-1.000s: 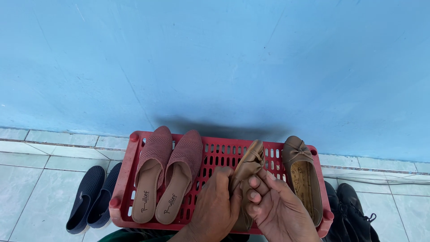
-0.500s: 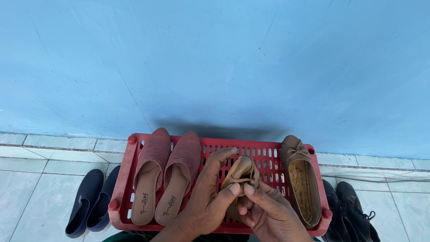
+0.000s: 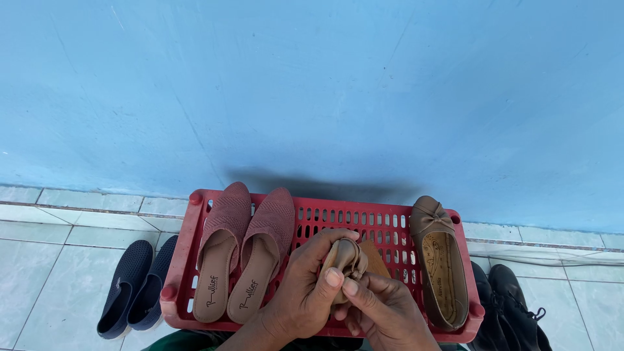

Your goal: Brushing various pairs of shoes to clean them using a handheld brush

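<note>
- Over the perforated red plastic rack (image 3: 188,260), left hand (image 3: 302,296) and right hand (image 3: 383,312) both grip a folded, supple tan flat (image 3: 344,257).
- Alongside: ribbed pink mules (image 3: 244,247).

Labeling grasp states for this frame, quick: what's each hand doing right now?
Left hand: closed around the tan flat shoe, thumb pressed on its bunched toe.
Right hand: closed on the same shoe from below, fingertips pinching it.

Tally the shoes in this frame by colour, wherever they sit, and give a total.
Pink mules on the red rack: 2
Tan flats: 2, one on the rack, one folded in the left hand and right hand
Navy slip-ons on the floor: 2
Black lace-up shoes on the floor: 2
Total: 8
</note>
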